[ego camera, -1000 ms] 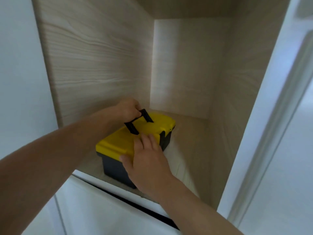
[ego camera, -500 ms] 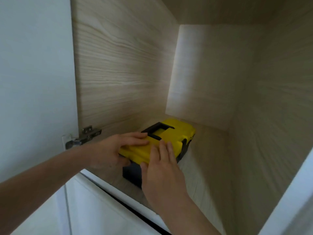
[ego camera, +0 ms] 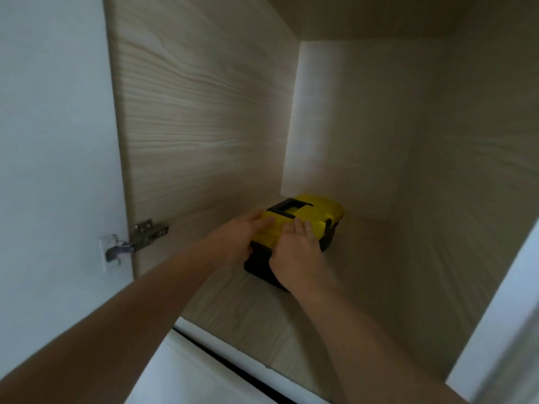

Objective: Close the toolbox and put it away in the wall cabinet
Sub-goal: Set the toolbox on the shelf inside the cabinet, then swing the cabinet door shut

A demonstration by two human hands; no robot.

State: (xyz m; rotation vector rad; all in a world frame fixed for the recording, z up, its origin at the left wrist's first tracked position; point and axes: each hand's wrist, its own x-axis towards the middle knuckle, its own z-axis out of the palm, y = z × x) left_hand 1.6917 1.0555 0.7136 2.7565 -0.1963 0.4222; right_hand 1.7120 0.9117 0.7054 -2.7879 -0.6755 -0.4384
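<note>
Yellow-lidded toolbox (ego camera: 303, 220) sits mid-frame inside wooden cabinet (ego camera: 204, 126). Left hand (ego camera: 239, 240) and right hand (ego camera: 297, 255) lie flat, fingers extended, pressing its closed lid.

Both forearms are bare, with no sleeve, watch or ring on show; the left hand (ego camera: 236, 243) and right hand (ego camera: 294, 255) have bare fingers; short nails, a little blurred.

Pale wood-grain cabinet interior (ego camera: 204, 118) w/ metal hinge (ego camera: 143, 236) on white wall (ego camera: 52, 141), dim light.
</note>
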